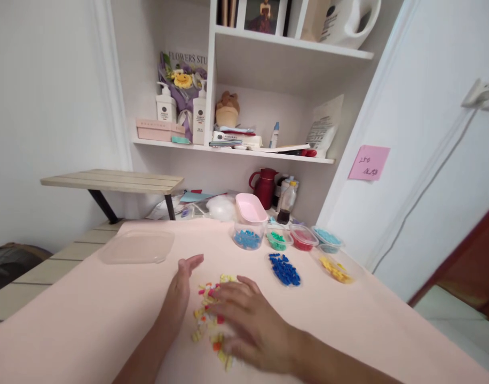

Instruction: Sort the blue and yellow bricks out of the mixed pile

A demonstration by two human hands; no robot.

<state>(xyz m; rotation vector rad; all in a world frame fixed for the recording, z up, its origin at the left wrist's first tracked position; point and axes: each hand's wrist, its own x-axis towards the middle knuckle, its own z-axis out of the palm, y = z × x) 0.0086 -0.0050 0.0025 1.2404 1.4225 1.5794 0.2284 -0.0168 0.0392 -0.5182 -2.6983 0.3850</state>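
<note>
A loose pile of small red, yellow and white bricks [207, 309] lies on the pink table [88, 320] in front of me. My left hand [179, 290] stands on its edge at the pile's left side, fingers straight and together, holding nothing. My right hand [248, 325] lies palm down over the right part of the pile, fingers spread and slightly blurred, covering some bricks. Beyond the pile sit small clear tubs: blue bricks [284, 269], yellow bricks [334, 269], light blue bricks [246, 239], green bricks [276, 240], red bricks [303, 238] and turquoise bricks [328, 238].
A clear plastic lid [137, 247] lies at the left of the table. A pink lidded box [250, 208], a red jug [264, 186] and a bottle [286, 201] stand at the back under white shelves [232, 149]. A wooden stand [112, 181] is at the left.
</note>
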